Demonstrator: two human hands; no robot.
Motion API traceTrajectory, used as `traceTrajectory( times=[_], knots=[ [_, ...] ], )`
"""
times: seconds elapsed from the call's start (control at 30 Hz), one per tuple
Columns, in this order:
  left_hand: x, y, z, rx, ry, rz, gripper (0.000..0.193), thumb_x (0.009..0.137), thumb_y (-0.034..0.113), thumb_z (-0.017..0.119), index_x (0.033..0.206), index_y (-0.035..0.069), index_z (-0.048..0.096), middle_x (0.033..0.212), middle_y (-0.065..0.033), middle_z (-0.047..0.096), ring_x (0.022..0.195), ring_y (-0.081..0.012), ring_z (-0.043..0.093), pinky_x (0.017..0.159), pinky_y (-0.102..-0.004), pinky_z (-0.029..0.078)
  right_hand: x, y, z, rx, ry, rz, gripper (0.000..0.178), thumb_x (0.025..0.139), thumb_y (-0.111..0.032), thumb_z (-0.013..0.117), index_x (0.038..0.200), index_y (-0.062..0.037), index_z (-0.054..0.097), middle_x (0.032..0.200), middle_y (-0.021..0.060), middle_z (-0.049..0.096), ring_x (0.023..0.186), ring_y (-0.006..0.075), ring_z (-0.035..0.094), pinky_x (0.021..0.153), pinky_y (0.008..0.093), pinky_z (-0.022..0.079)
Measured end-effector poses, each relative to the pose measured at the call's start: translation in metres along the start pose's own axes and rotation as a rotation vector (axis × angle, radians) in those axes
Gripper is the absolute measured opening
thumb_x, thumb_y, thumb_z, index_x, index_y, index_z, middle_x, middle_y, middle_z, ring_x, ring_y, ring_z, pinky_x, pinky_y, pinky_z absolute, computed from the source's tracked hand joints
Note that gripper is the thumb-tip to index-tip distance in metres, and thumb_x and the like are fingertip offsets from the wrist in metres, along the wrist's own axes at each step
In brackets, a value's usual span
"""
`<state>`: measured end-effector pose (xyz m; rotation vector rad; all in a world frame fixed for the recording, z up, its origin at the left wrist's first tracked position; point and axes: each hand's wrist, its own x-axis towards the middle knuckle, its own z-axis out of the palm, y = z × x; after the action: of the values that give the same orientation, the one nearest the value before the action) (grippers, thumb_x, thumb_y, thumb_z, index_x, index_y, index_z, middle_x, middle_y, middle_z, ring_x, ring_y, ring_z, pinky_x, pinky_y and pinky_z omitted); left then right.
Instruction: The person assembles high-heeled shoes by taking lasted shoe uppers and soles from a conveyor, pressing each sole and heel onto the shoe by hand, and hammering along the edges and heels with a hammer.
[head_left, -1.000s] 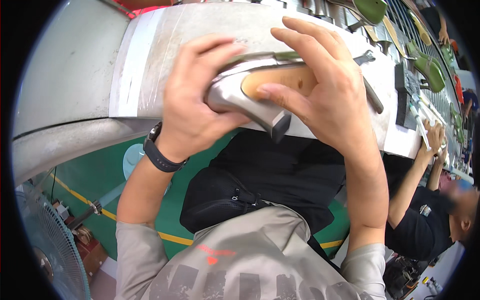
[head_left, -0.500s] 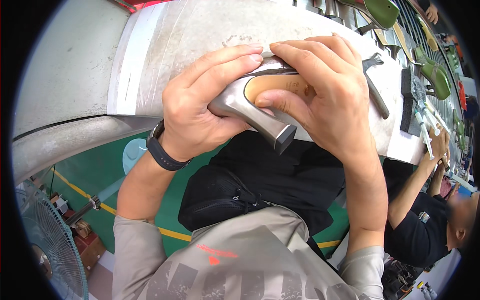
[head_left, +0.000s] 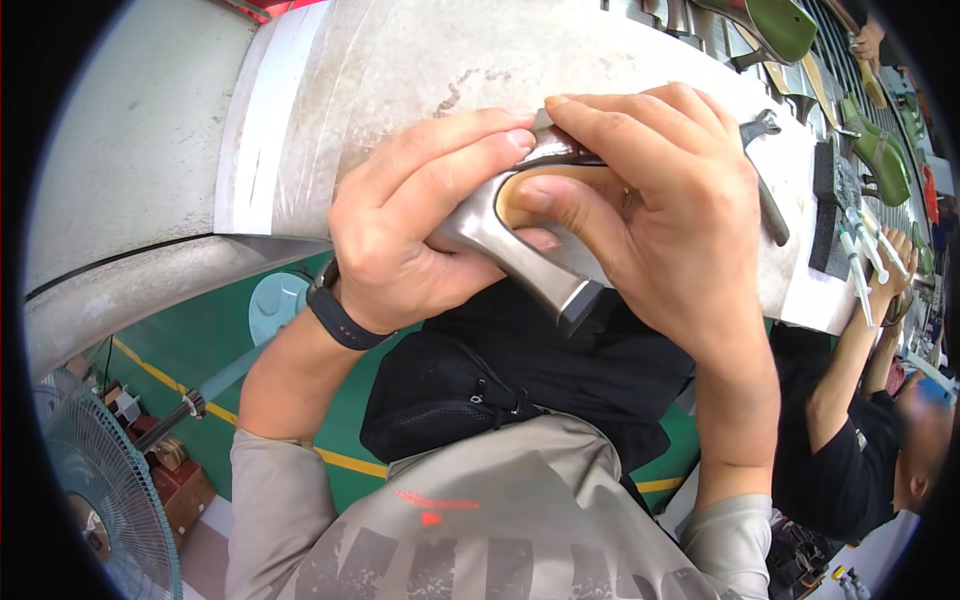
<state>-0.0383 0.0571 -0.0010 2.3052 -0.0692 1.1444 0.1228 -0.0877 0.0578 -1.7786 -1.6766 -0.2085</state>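
Note:
Between my hands, above the near edge of the pale worktable, is a high-heeled shoe [head_left: 520,258] with a glossy silver-grey heel and a black heel tip. The heel slants down towards me and to the right. My left hand [head_left: 420,205] is wrapped round the heel side, its fingers over the far edge. From the right, my right hand [head_left: 665,190] grips the shoe with its fingers over the far side and its thumb pressed on the tan surface. A glossy dark brown strip shows between the fingertips. My fingers hide the rest.
On the white-topped table [head_left: 400,60], a hammer [head_left: 765,180] lies right of my hands, beside a dark block [head_left: 832,210] and several syringes [head_left: 862,260]. Green shoe forms [head_left: 875,150] stand on a rack at right. A co-worker [head_left: 845,430] sits at right; a fan [head_left: 105,490] stands lower left.
The shoe has turned slightly in my hands, its heel tip shifting right and a little nearer me. Both hands stay closed on it. The co-worker's hands have moved slightly.

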Motion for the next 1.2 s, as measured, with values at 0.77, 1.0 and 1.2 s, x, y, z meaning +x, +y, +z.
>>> traceTrajectory(
  times=[0.77,1.0,1.2],
  knots=[
    [0.028,0.016,0.010,0.163,-0.341,0.013,0.091,0.084,0.040,0.090,0.153,-0.001,0.045,0.145,-0.0261,0.061,0.132,-0.0406,0.062,0.109,-0.0365,0.051,-0.016,0.061,0.004,-0.006,0.166,-0.270,0.055,0.075,-0.031,0.089,0.116,0.0008,0.072,0.112,0.0145,0.070,0.106,0.0355,0.065,0.093,0.0437,0.053],
    [0.015,0.021,0.024,0.164,-0.302,-0.117,0.082,0.069,0.002,0.088,0.145,-0.001,0.058,0.148,-0.0224,0.060,0.134,-0.0395,0.060,0.113,-0.0460,0.048,-0.009,0.044,-0.014,0.061,-0.038,-0.031,0.039,0.073,-0.022,0.088,0.103,0.0003,0.075,0.097,0.0138,0.073,0.098,0.0351,0.068,0.088,0.0426,0.053],
    [0.006,0.030,0.033,0.199,-0.259,-0.100,0.092,0.070,0.028,0.092,0.148,0.000,0.052,0.155,-0.0235,0.051,0.140,-0.0425,0.053,0.114,-0.0578,0.042,0.001,0.037,-0.033,-0.195,-0.204,-0.079,0.045,0.074,-0.029,0.088,0.108,-0.0026,0.075,0.119,0.0207,0.072,0.122,0.0358,0.062,0.104,0.0537,0.046]
  ],
)
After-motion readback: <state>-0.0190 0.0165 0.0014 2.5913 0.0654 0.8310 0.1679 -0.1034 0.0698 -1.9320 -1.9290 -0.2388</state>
